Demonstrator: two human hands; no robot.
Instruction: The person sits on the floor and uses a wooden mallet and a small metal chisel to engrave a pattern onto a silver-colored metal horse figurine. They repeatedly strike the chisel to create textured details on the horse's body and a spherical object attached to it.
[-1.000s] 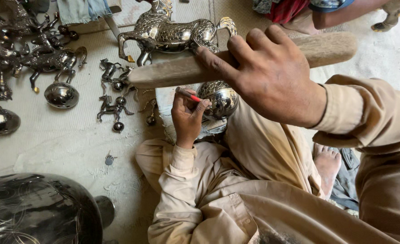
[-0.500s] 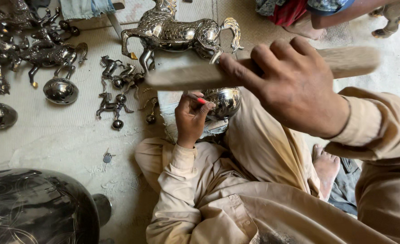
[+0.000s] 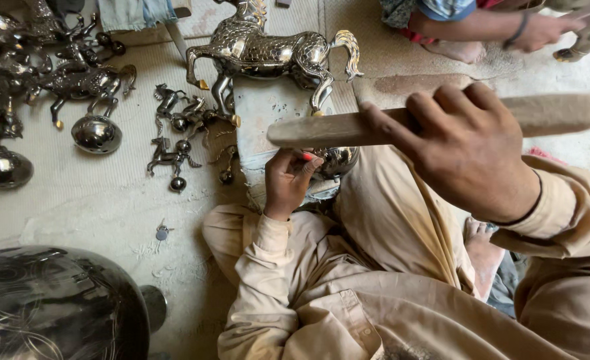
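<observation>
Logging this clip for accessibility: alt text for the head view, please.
Right hand grips a wooden stick raised above a shiny metal piece; left hand holds a red-tipped tool against it. Metal horse figures stand on the floor.

The right hand [image 3: 471, 157] grips a wooden stick [image 3: 348, 128] raised level above a shiny metal piece [image 3: 335, 160]. The left hand [image 3: 289, 181] pinches a red-tipped tool [image 3: 307, 157] against that piece. A metal horse [image 3: 268, 50] stands just beyond.
</observation>
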